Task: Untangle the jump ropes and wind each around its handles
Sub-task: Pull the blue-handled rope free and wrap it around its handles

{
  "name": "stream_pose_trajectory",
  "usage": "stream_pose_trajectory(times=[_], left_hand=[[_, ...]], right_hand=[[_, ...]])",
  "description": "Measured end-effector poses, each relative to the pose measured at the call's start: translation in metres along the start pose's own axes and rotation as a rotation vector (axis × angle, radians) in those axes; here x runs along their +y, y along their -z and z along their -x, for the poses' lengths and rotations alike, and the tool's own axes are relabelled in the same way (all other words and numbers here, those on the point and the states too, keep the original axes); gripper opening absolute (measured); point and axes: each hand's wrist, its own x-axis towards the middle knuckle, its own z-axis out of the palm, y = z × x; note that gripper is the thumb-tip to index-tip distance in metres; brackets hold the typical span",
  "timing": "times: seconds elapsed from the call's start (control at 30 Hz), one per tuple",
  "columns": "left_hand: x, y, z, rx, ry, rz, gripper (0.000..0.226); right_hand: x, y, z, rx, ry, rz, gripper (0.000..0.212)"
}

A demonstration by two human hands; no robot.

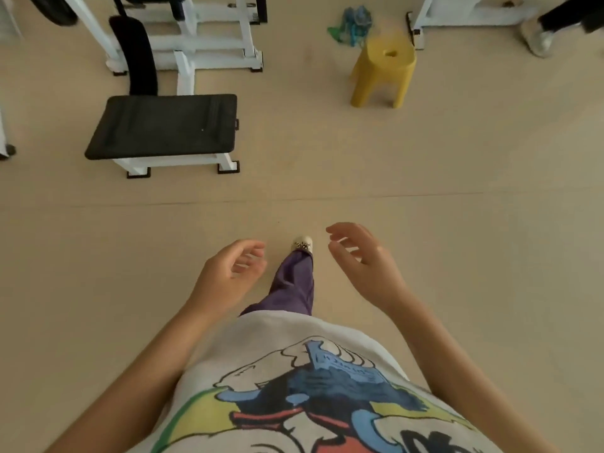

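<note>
A tangled heap of green and blue jump ropes (351, 24) lies on the beige floor far ahead, just behind a yellow plastic stool (384, 71). My left hand (230, 274) and my right hand (361, 256) hang in front of my body with loosely curled fingers, both holding nothing. They are far from the ropes. Between my hands, my purple-trousered leg and white shoe (303, 244) step forward.
A white-framed weight bench with a black pad (163, 125) stands at the left, with more white gym frames behind it. Another white frame (457, 14) stands at the top right, beside another person's leg and shoe (539, 40).
</note>
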Motion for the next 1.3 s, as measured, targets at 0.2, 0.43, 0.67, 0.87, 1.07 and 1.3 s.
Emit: stream_pose_trajectory(times=[0.2,0.43,0.67,0.87,1.07,1.3], left_hand=[[0.067,0.01,-0.2,-0.024,0.026,0.028,0.02],[0.195,-0.015,-0.436,-0.198,-0.153,-0.07,0.032],[0.292,-0.065,-0.657,-0.228,-0.195,-0.09,0.032],[0.368,-0.077,-0.806,-0.21,-0.072,-0.077,0.019],[0.4,-0.074,-0.941,-0.077,0.079,-0.011,0.019],[0.428,-0.068,-1.14,-0.052,0.156,0.031,0.019]], right_hand=[[-0.016,0.08,-0.176,0.002,-0.092,0.027,0.018],[0.002,0.19,-0.324,0.143,-0.257,-0.052,0.018],[0.051,0.31,-0.512,0.223,-0.302,-0.148,0.018],[0.032,0.431,-0.698,0.144,-0.245,-0.09,0.016],[-0.002,0.511,-0.892,0.052,-0.098,-0.01,0.019],[-0.024,0.578,-1.095,0.017,-0.126,0.031,0.019]])
